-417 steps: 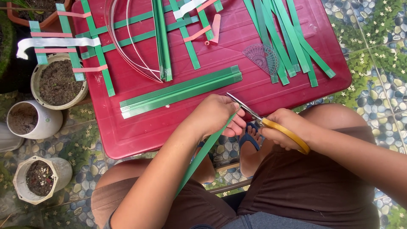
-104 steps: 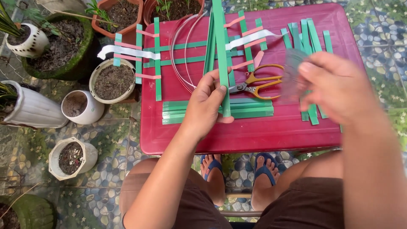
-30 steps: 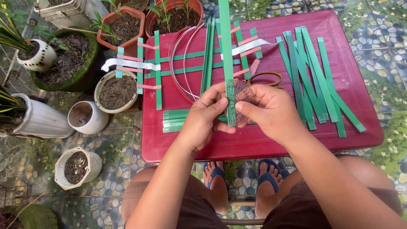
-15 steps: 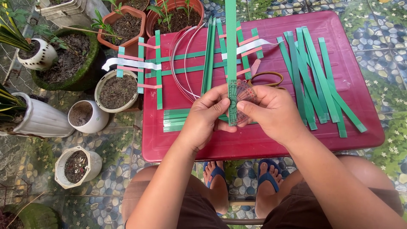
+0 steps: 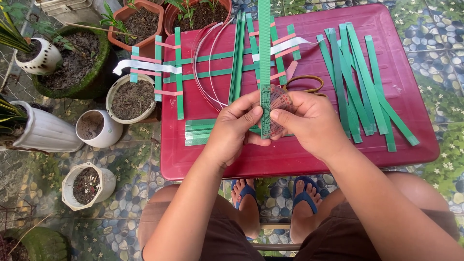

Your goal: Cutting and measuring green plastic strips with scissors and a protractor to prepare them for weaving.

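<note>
We hold a long green strip [image 5: 264,58] upright over the middle of a red plastic table [image 5: 309,154], its lower end pinched between both hands while the upper end runs past the far edge of the view. Our left hand [image 5: 237,126] grips the strip from the left, thumb pressed against its lower part. Our right hand [image 5: 311,121] closes narrowly on a clear half-round protractor [image 5: 276,104], laid against the strip's lower end. Just behind the right hand, scissors with yellow-brown handles [image 5: 304,83] lie on the table. Under our hands, near the front edge, a flat bundle of green strips [image 5: 200,133] lies crosswise. Toward the right edge a fan of loose green strips [image 5: 362,87] spreads out. At the far left corner sits a lattice of green strips with pink and white bands [image 5: 166,72], beside thin curved white wires [image 5: 205,72]. Plant pots with soil [image 5: 130,96] stand on the pebbled ground left of the table.
</note>
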